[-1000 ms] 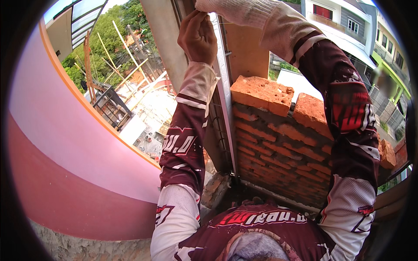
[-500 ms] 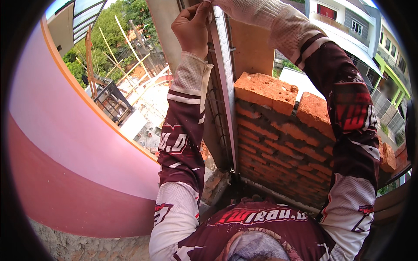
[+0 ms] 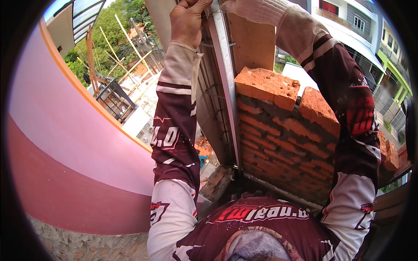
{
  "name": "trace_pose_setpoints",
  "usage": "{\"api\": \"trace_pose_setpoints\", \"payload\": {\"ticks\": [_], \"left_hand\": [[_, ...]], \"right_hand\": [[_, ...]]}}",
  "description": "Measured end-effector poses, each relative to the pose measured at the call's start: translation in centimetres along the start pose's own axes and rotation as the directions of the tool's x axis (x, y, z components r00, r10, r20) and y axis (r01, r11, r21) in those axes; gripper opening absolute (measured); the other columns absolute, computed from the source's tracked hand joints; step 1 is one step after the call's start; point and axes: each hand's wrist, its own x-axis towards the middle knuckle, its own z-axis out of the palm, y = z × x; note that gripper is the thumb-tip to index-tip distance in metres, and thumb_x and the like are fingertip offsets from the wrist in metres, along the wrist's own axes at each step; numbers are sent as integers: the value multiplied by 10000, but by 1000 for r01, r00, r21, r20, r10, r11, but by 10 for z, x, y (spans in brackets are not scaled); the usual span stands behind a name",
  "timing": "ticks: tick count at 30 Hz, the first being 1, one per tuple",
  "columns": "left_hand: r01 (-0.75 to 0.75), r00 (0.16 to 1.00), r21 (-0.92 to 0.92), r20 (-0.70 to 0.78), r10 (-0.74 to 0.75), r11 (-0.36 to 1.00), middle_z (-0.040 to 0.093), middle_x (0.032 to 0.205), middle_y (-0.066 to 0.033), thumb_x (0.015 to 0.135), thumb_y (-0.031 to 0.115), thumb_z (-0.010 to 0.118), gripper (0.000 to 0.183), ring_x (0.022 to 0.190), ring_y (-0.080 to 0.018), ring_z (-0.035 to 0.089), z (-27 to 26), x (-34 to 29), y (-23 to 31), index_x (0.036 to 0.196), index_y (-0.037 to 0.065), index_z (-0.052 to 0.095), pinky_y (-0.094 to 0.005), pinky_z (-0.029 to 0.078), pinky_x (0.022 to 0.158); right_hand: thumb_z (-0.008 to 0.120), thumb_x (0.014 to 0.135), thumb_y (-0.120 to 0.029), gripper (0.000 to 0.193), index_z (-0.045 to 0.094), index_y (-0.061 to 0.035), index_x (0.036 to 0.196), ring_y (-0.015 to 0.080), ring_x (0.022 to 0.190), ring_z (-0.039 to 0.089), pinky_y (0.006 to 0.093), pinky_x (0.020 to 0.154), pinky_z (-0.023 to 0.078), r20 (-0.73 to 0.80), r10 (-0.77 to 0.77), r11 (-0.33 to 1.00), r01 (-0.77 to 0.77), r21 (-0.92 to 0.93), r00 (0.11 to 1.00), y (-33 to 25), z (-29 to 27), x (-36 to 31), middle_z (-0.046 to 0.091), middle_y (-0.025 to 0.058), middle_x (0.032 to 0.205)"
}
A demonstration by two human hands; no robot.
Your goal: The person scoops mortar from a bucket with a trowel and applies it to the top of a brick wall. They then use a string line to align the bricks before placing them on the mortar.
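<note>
My bare left hand (image 3: 187, 22) is raised to the top edge of the picture, its fingers closed beside a long pale metal strip (image 3: 225, 65). What they grip is cut off by the edge. From the other side my right hand (image 3: 256, 10), in a white knit glove, reaches to the strip's upper part with its fingers drawn together. Its fingertips are partly out of the picture. The strip runs down along a column framework with thin metal bars (image 3: 213, 93), between both forearms.
Right of the strip rises a red brick wall (image 3: 283, 143) with rough mortar joints and loose-edged top bricks (image 3: 267, 87). A curved pink wall (image 3: 82, 143) with an orange edge fills the left. Bamboo poles (image 3: 130, 43) and rubble lie beyond; houses (image 3: 348, 26) stand at right.
My left hand and forearm have shifted slightly left and down. My right hand has moved a little right, opening a small space between the two hands at the strip.
</note>
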Motion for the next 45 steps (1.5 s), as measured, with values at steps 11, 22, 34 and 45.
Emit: {"api": "trace_pose_setpoints", "payload": {"ticks": [11, 22, 34, 45], "left_hand": [[-145, 985, 151, -69, 157, 978, 656, 759, 32, 970, 154, 746, 137, 626, -54, 548, 0, -2, -11, 882, 72, 679, -214, 430, 575], [-341, 834, 722, -64, 548, 602, 655, 676, -8, 958, 199, 757, 296, 594, -101, 559, 15, -9, -12, 754, 6, 663, -313, 446, 543], [-212, 791, 960, 58, 610, 183, 677, 677, -39, 938, 227, 768, 352, 621, -138, 600, 33, -21, 7, 732, -33, 650, -362, 480, 578], [-224, 840, 945, 63, 539, 240, 715, 660, -81, 864, 342, 840, 374, 594, -131, 664, 20, -13, 14, 804, -14, 742, -303, 518, 578]], "right_hand": [[735, 838, -233, 209, 769, -31, 884, 358, 692, 697, 447, 669, 550, 74, 2, 972, -19, 235, 997, 21, 22, 20, 690, 199, 723], [764, 830, -260, 234, 757, -26, 837, 355, 664, 674, 439, 657, 534, 46, -101, 956, 84, 280, 994, 30, 23, 23, 670, 210, 703], [743, 835, -271, 241, 748, -31, 811, 432, 698, 668, 477, 671, 533, 82, -25, 981, 9, 191, 996, 25, 21, 20, 671, 246, 744], [669, 849, -160, 170, 756, -17, 822, 446, 765, 695, 483, 707, 562, -263, 46, 992, -13, 124, 964, -13, -16, -17, 695, 255, 784]]}}
